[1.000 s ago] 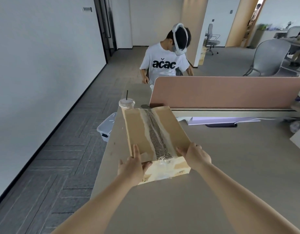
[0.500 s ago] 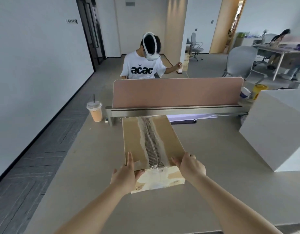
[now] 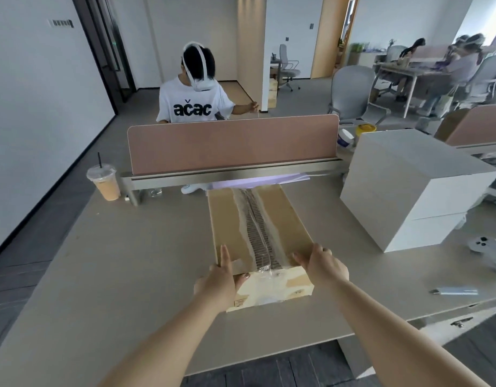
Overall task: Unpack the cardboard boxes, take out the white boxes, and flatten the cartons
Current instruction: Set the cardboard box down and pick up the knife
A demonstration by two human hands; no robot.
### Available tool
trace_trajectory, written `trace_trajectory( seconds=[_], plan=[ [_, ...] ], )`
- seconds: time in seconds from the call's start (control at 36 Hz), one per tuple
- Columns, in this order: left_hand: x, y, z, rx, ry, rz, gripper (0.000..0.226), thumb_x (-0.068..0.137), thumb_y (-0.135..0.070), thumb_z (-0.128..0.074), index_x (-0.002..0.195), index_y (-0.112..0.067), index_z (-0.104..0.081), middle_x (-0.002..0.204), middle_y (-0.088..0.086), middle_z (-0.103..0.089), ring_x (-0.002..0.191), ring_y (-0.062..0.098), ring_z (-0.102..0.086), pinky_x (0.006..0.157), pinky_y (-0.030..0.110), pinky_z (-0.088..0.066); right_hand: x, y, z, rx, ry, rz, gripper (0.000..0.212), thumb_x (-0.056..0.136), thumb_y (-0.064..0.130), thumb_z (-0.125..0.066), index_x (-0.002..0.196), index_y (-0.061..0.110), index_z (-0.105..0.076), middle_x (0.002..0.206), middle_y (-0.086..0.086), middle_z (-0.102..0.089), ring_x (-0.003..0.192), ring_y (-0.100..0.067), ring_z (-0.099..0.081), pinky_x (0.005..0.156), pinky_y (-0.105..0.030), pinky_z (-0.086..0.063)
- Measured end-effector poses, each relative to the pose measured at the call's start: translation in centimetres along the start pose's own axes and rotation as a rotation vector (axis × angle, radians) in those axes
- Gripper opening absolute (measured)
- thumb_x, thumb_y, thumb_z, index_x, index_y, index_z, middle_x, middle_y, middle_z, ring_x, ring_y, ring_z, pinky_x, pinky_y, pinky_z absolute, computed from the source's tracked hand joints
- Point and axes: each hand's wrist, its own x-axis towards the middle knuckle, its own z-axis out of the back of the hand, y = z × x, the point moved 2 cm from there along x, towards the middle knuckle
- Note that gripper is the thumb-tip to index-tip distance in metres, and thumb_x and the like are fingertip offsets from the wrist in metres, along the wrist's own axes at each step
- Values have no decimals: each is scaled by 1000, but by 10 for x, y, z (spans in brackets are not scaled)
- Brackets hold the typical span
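Only one clear text: "ačac" in bold black lowercase letters, caron over the first c, across the chest of the white T-shirt (image 3: 192, 107) on the person seated behind the worktop divider. The carton (image 3: 280, 219) on the worktop has a small printed label (image 3: 239, 302) at the near end's lower left corner and a small mark (image 3: 298, 293) toward its right, both too small to read. The wall plate (image 3: 61, 23) at upper left is illegible.

Open office, white walls (image 3: 31, 107), grey carpet floor (image 3: 45, 208).
Pink partition screen (image 3: 232, 146) along the beige table (image 3: 129, 275); grey swivel chairs (image 3: 350, 90) beyond.
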Motion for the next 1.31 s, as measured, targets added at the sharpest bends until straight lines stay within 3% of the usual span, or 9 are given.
trace_trajectory(
  seconds=[0.39,0.56,0.61,0.67,0.72,0.78,0.97,1.11,1.31],
  plan=[
    [3,8,5,81,25,-70,89,93,-68,-19,151,-12,19,126,13,-52,100,28,-61,75,36,-49,2,5,-3,19,-7,-66,69,92,66,-32,128,8,-41,126,-10,-51,108,-31,-59,72,-35,-42],
    [6,9,7,35,49,-69,91,91,-71,-19,151,-14,19,137,12,-45,112,29,-57,84,37,-46,2,7,-4,29,12,-68,68,92,67,-32,128,9,-40,127,-8,-51,108,-30,-59,75,-36,-45],
    [9,8,10,77,53,-70,95,88,-76,-15,152,-13,17,148,16,-34,126,33,-47,96,40,-40,2,7,-2,26,25,-61,69,92,67,-33,129,9,-39,128,-8,-50,110,-29,-59,75,-36,-44],
    [10,5,15,146,79,-40,99,84,-80,-9,152,-13,18,160,21,-1,143,42,-19,114,48,-19,4,5,1,36,44,-44,71,91,68,-34,130,10,-39,129,-8,-50,110,-29,-59,76,-36,-44],
    [10,-2,21,198,67,-19,103,81,-82,-6,152,-10,15,156,18,25,145,45,4,118,54,1,7,0,4,59,68,-4,70,89,70,-36,129,13,-39,126,-6,-51,105,-28,-61,78,-35,-47],
    [12,-15,26,191,-3,-43,102,83,-81,-7,153,-8,7,153,16,33,145,43,13,115,56,8,9,-10,7,79,92,50,65,89,70,-36,126,16,-41,124,-5,-52,101,-27,-61,79,-36,-50],
    [21,-114,29,44,-113,-288,79,96,-61,-27,155,-13,-5,160,13,13,147,35,10,118,49,7,20,-94,23,94,36,100,54,93,61,-39,118,14,-48,119,-7,-55,88,-26,-60,68,-31,-47],
    [26,-206,6,-115,-152,-509,60,96,-42,-46,148,-15,-31,155,1,-26,141,21,-27,115,32,-19,34,-202,33,-19,28,51,42,96,47,-47,129,19,-49,128,-3,-55,111,-26,-58,83,-34,-51],
    [40,-318,-47,-49,-34,-622,58,98,-38,-44,149,-16,-29,154,0,-30,141,17,-28,119,31,-9,64,-327,24,-178,49,-26,36,96,33,-51,128,17,-50,132,-4,-50,125,-26,-45,96,-36,-44]
  ],
)
